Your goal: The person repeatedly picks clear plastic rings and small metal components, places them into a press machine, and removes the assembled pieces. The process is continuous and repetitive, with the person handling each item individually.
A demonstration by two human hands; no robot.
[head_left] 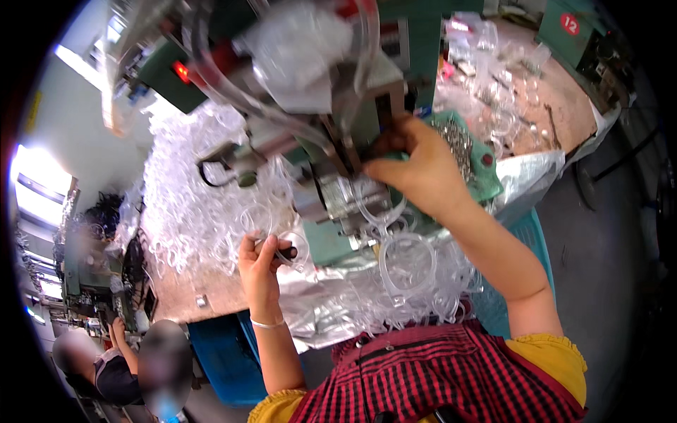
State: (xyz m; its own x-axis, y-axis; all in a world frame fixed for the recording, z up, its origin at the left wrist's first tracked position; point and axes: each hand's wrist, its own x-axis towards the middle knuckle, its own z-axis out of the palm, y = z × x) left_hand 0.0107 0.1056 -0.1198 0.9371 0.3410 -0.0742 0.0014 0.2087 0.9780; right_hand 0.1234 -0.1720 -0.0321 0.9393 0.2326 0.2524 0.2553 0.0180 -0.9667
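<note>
My left hand is closed round a clear plastic eyeglass frame, whose two rings stand out above and beside the fingers. Something short and black shows at the fingertips. My right hand reaches to the working head of a green bench machine, thumb and fingers drawn together by its metal jaws. What they pinch is hidden. Just below, another clear eyeglass frame hangs over the machine's front edge, one ring near my right thumb.
A big heap of clear frames covers the bench on the left. Small metal parts fill a green tray on the right. More frames lie on silvery sheeting at my lap. Blue bins stand below; people sit at lower left.
</note>
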